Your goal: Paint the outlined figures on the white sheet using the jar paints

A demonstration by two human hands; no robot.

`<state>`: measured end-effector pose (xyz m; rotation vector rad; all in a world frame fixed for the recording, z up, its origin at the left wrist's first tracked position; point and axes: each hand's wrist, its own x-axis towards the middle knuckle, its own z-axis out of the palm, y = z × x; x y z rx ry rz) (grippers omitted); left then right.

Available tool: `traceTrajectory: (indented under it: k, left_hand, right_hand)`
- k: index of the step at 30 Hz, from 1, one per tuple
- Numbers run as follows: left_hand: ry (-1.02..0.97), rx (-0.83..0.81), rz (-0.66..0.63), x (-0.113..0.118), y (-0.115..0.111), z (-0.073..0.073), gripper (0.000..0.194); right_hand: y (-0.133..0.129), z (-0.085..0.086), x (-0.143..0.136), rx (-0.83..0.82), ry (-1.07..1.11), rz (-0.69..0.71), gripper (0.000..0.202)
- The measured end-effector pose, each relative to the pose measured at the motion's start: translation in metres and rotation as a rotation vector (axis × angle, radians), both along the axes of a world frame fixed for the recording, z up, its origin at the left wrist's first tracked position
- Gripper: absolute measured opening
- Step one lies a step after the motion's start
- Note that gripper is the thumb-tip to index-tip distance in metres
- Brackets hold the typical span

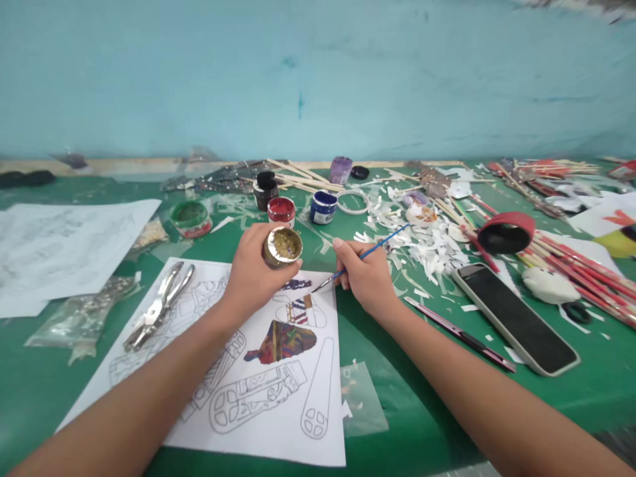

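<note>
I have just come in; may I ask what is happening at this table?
A person's left hand holds a small round jar of gold paint over a white paper sheet with line drawings. The right hand holds a thin blue-handled paintbrush, its tip near a partly coloured drawing. A few drawings have colour; others are only outlines.
</note>
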<state>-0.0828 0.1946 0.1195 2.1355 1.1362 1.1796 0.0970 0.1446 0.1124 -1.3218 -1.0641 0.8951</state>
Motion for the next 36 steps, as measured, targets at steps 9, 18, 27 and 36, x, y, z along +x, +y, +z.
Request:
traceTrajectory:
  k: [9,18,27,36]
  left_hand:
    - [0.159,-0.207,0.283,-0.001,0.009,-0.002,0.07]
    - [0.005,0.057,0.335,-0.024,0.002,0.006,0.042]
    - [0.384,-0.132,-0.067,-0.009,-0.009,0.013,0.025]
    - [0.44,-0.104,0.18,-0.017,0.007,0.018,0.037]
  right_hand:
    - [0.006,0.002,0.005,0.012,0.074,-0.032,0.048]
    - [0.009,0.003,0.008,0.036,0.067,-0.035,0.049]
    - [0.011,0.005,0.01,0.091,0.058,-0.054,0.048]
    - [0.011,0.001,0.009,0.128,0.075,0.025,0.047]
